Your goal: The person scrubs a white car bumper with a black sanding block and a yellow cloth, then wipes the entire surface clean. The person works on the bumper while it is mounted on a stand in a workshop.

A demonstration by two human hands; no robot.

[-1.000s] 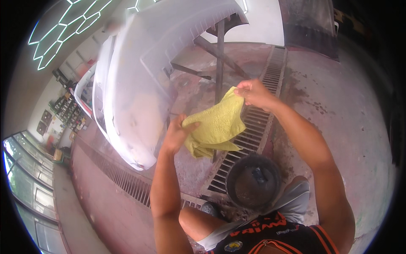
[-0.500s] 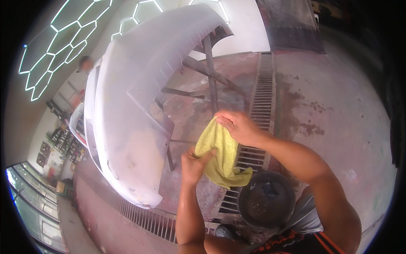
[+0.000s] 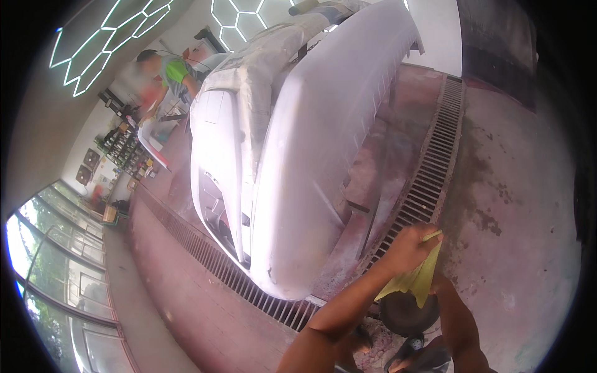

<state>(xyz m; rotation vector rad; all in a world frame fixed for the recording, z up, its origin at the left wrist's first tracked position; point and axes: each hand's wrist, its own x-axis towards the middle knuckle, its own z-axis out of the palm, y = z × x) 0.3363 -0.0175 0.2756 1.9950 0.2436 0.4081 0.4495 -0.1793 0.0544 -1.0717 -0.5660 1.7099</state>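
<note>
My left hand (image 3: 410, 247) is closed on the upper end of a yellow cloth (image 3: 411, 281), with a corner of it sticking out past the fingers. The cloth hangs down in folds above a round dark bucket (image 3: 407, 318). My right hand (image 3: 440, 285) is at the cloth's right edge, lower than the left. Its fingers are hidden behind the cloth, so their grip does not show. A large pale car body panel (image 3: 311, 137) stands to the left, apart from both hands, propped on a dark metal stand (image 3: 371, 217).
Beyond the panel is a white car (image 3: 214, 137) partly covered in sheeting (image 3: 261, 62). Another person (image 3: 177, 74) in a green sleeve works at the far left. Metal drain grates (image 3: 429, 180) cross the reddish floor. Shelves (image 3: 124, 146) and windows (image 3: 68, 273) line the left side.
The view has swung left, so the panel and bucket sit differently in it. My left hand has gone to the cloth's upper end; my right hand has dropped below it, behind the cloth.
</note>
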